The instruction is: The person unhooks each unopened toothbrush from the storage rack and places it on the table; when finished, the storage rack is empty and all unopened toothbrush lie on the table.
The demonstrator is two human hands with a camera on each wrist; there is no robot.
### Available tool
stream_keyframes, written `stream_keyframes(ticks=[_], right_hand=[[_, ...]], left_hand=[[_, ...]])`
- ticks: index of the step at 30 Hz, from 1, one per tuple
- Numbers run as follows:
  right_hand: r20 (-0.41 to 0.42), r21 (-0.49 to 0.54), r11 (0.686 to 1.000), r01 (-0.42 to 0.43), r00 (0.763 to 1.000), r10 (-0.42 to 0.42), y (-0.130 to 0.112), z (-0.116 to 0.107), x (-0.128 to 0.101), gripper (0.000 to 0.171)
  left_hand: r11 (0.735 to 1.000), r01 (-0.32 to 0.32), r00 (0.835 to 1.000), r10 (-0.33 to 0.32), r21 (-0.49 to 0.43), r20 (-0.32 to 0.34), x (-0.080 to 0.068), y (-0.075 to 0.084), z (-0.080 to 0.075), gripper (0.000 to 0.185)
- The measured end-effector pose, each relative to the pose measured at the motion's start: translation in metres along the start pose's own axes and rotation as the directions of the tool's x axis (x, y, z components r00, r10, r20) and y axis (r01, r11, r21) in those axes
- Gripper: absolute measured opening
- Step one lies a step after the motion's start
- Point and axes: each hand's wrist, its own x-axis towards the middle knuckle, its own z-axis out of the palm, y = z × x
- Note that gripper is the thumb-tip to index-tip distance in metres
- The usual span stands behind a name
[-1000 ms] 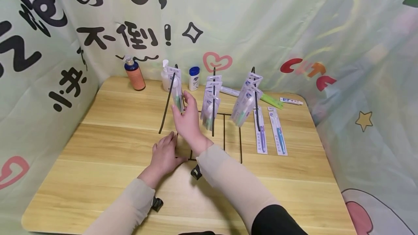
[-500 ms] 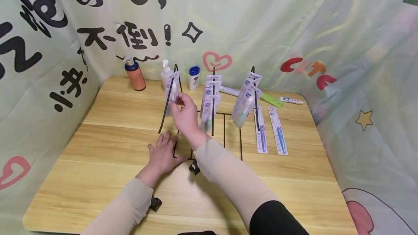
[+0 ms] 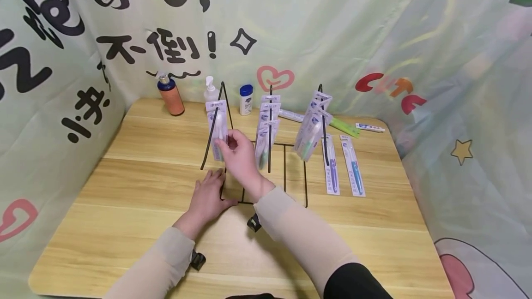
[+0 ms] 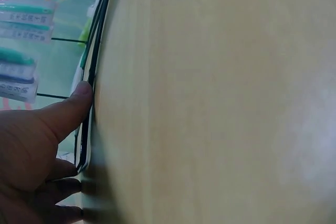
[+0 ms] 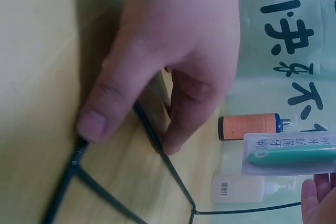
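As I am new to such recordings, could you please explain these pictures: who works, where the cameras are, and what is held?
No machine here: a person works bare-handed. The widest picture comes from a camera on the head, the others from one on each wrist. The right hand holds a packed toothbrush at a black wire stand; the left hand touches the stand's base. Other packs hang there. On the table lie two more packs and a small tube; three bottles stand at the back.
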Motion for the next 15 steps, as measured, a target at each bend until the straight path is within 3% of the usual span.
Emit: stream_keyframes(ticks=[10, 15], right_hand=[[0.103, 0.059, 0.997, 0.044, 0.993, -0.050, -0.005, -0.011, -0.032, 0.012], [0.122, 0.095, 0.993, 0.076, 0.989, -0.087, -0.008, -0.017, -0.050, 0.011]], left_hand=[[0.998, -0.019, 1.000, 0.017, -0.056, -0.026, -0.002, 0.001, 0.000, 0.098], [0.994, -0.016, 0.999, 0.011, -0.104, -0.050, -0.003, 0.001, 0.003, 0.111]])
